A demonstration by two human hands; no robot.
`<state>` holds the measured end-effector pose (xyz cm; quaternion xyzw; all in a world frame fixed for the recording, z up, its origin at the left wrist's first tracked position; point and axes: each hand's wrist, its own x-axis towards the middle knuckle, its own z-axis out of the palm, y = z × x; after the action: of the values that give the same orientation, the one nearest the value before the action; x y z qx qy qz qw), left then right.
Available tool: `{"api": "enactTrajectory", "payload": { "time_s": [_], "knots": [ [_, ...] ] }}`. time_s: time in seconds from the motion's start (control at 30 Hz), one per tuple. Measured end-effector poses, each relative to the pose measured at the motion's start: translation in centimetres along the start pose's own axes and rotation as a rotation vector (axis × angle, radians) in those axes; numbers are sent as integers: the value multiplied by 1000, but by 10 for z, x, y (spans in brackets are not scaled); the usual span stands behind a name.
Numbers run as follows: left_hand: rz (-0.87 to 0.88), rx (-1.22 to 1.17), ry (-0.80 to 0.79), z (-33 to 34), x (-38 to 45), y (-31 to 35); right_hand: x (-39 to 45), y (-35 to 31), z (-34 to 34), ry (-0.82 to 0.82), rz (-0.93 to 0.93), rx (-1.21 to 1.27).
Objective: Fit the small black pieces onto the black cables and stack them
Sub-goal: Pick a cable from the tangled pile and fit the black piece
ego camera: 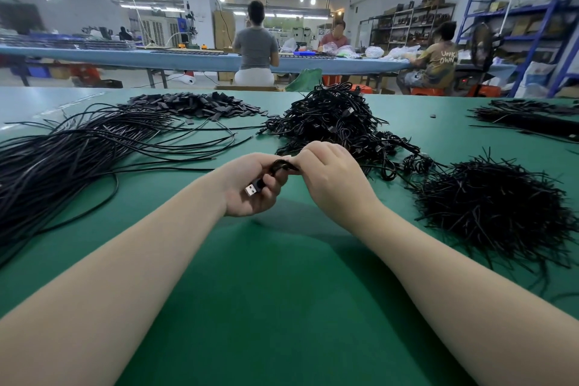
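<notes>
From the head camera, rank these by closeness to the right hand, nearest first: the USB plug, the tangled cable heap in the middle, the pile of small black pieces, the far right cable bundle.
From the right hand:
1. USB plug, just left, in the left hand.
2. Tangled cable heap, just behind.
3. Pile of small black pieces, far back left.
4. Far right cable bundle, at the table's back right edge.

Above the green table (282, 307), both hands grip 1 black cable (282, 165): left hand (250, 185) holds its USB plug (253, 189), right hand (332, 175) pinches the loop.
</notes>
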<state>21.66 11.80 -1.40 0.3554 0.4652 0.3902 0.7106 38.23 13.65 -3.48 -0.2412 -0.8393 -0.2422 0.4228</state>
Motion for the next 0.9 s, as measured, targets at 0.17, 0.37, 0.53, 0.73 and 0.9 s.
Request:
{"api": "enactTrajectory", "payload": {
  "time_s": [0.17,0.37,0.53,0.73,0.9],
  "knots": [
    [205,61,181,5,9,-8,-1,-1,1,20,208,157],
    [636,421,252,2,11,-19,-3,1,2,55,375,228],
    [884,641,416,0,16,-22,-4,-2,5,24,447,281],
    [981,750,404,-4,22,-22,-3,2,6,10,529,317],
    [699,387,249,11,22,-24,1,3,5,54,484,310]
  ]
}}
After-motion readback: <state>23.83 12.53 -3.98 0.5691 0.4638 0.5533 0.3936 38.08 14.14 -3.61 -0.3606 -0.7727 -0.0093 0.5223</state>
